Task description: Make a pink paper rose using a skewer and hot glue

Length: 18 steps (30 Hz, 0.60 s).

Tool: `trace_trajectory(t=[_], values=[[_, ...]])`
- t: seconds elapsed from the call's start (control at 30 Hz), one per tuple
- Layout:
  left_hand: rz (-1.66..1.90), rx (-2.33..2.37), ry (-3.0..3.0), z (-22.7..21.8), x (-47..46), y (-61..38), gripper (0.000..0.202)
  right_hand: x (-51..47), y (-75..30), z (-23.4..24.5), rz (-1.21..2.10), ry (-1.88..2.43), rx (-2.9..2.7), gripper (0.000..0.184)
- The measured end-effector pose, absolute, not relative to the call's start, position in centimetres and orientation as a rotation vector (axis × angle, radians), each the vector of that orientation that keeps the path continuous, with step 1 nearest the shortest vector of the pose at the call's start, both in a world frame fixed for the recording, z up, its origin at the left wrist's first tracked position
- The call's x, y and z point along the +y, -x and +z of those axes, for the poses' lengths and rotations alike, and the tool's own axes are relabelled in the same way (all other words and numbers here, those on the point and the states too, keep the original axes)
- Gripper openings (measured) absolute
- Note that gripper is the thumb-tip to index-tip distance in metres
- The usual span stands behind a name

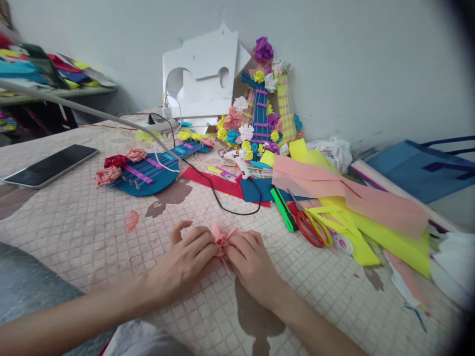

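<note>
Between my two hands, low over the patterned tablecloth [185, 316], is a small pink paper flower [221, 240] with petals sticking up and thin ends hanging below. My left hand [191, 254] pinches it from the left, its index finger raised and curled away. On the other side my right hand [250, 262] grips it with bent fingers; the fingertips are partly hidden. Beyond my hands, to the left, lies a blue paper guitar [156, 182] with purple strips, strings, and red, pink and yellow paper flowers.
A white glue gun [239, 161] stands by a black cord. To the right are a green cutter [284, 210], red-handled scissors [309, 230], tape [343, 244] and pink paper sheets [352, 195]. A phone [52, 164] lies left. Flower-covered paper guitars [261, 106] lean against the wall.
</note>
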<state>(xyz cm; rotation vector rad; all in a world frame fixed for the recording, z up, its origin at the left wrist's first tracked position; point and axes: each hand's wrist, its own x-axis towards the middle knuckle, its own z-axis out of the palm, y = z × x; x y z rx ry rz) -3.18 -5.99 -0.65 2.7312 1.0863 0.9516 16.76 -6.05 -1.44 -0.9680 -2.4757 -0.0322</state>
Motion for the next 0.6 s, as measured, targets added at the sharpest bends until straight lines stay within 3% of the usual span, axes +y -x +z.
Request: trace_trajectory(t=[0.6], values=[[0.888, 1.138, -2.717, -0.91, -6.17, 2.92, 0.028, -6.05, -16.79, -1.38, 0.050, 0.998, -2.391, 0.014]])
